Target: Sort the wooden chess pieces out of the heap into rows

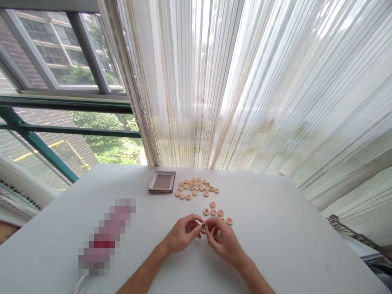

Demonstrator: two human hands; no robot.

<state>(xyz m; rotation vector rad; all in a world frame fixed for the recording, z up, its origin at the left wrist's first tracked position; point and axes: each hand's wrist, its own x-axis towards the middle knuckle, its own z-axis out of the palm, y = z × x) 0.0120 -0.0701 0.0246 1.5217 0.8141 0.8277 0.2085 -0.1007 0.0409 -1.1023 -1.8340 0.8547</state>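
My left hand (181, 235) and my right hand (222, 239) meet over the white table (275, 245), and together their fingertips pinch one round wooden game piece (204, 227) with a black character on its face. Just beyond my right hand lie several similar pieces with red characters (213, 212). Farther back, a loose pile of several wooden pieces (196, 187) is spread on the table.
A small open cardboard box (162, 181) lies left of the pile. A blurred pink and red object (105, 239) sits on the left part of the table. Striped sheer curtains (260, 90) hang behind the table, and a window (61, 81) is at the left.
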